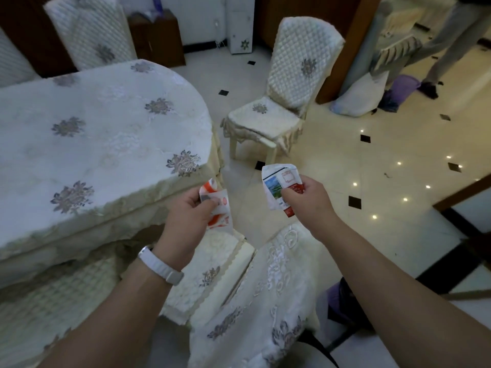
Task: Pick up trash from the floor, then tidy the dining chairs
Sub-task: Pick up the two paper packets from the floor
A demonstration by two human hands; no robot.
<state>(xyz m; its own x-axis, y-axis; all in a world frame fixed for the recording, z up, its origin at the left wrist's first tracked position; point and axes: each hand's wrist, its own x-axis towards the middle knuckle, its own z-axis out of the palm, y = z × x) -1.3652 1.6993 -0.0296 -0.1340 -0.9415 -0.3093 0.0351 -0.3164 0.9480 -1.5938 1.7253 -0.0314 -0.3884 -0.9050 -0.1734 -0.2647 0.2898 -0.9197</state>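
My left hand (187,212) grips a crumpled orange-and-white wrapper (218,208) in front of the table's near corner. My right hand (309,199) pinches a flattened white carton (279,183) with a blue-green picture and red patches. Both hands are held up over a covered dining chair (265,282) right below me. Another dining chair (281,102) in a quilted cream cover stands apart from the table, out on the tiled floor (372,160), turned at an angle.
The dining table (93,134) with a flowered white cloth fills the left. A third chair (90,30) stands behind it. At the right a person's legs (451,43) walk near a white bag (361,96) and a purple bin (403,87).
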